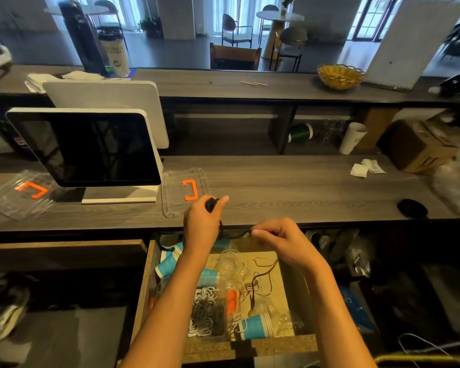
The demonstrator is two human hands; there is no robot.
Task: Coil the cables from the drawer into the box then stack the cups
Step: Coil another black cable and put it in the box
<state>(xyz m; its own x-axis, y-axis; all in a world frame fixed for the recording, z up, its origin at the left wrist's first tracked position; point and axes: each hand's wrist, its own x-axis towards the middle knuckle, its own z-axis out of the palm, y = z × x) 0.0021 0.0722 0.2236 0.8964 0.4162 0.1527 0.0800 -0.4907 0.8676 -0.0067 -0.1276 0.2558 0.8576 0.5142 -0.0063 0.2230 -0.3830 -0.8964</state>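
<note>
My left hand [202, 221] grips a small coil of black cable [211, 203] above the counter's front edge. A length of that cable [237, 231] runs right to my right hand [279, 241], which pinches it between thumb and fingers. Below both hands the drawer [146, 277] stands open. Inside it sits a clear box [209, 312] with an orange latch, holding coiled white, grey and black cables. Blue paper cups [255, 326] and clear plastic cups [229, 264] lie loose in the drawer, along with a thin dark cable [260, 277].
A clear lid with an orange handle [189, 189] lies on the counter just beyond my left hand. A dark monitor [91, 147] stands at left, with another clear lid [24, 192] beside it. Crumpled tissues [367, 167] and a cardboard box [420, 147] lie at right.
</note>
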